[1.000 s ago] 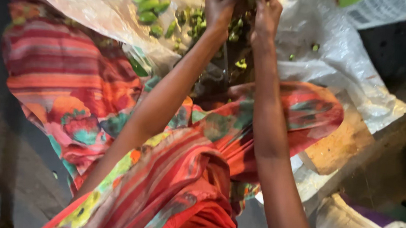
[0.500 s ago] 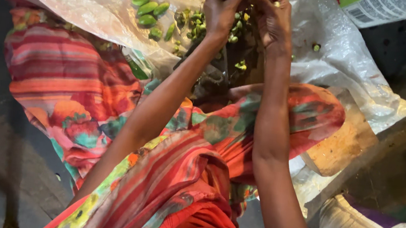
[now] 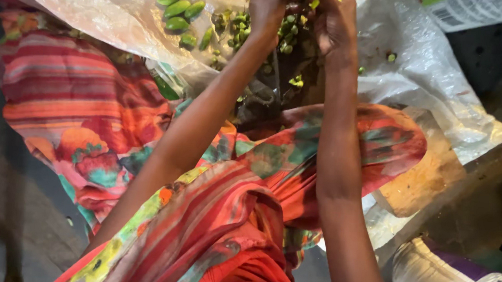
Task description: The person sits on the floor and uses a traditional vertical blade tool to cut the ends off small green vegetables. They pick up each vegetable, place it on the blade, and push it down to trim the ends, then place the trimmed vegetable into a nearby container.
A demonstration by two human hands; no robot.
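At twelve o'clock, on the clear plastic sheet (image 3: pixel 417 76): left hand (image 3: pixel 269 11) and right hand (image 3: pixel 334 21), fingers curled together, pinching small green pods (image 3: pixel 289 30) between them. Judged partway: whole green pods (image 3: pixel 179 9) lie untouched at ten o'clock; scattered bits (image 3: pixel 296 81) lie below the hands.

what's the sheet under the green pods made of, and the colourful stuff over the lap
The sheet looks like thin clear plastic film: it is see-through, crinkled and catches glare. The colourful cloth looks like soft woven fabric with a matte printed pattern of red, orange and green; it drapes in loose folds. The exact fibre cannot be told. Both hands work among the green pods.
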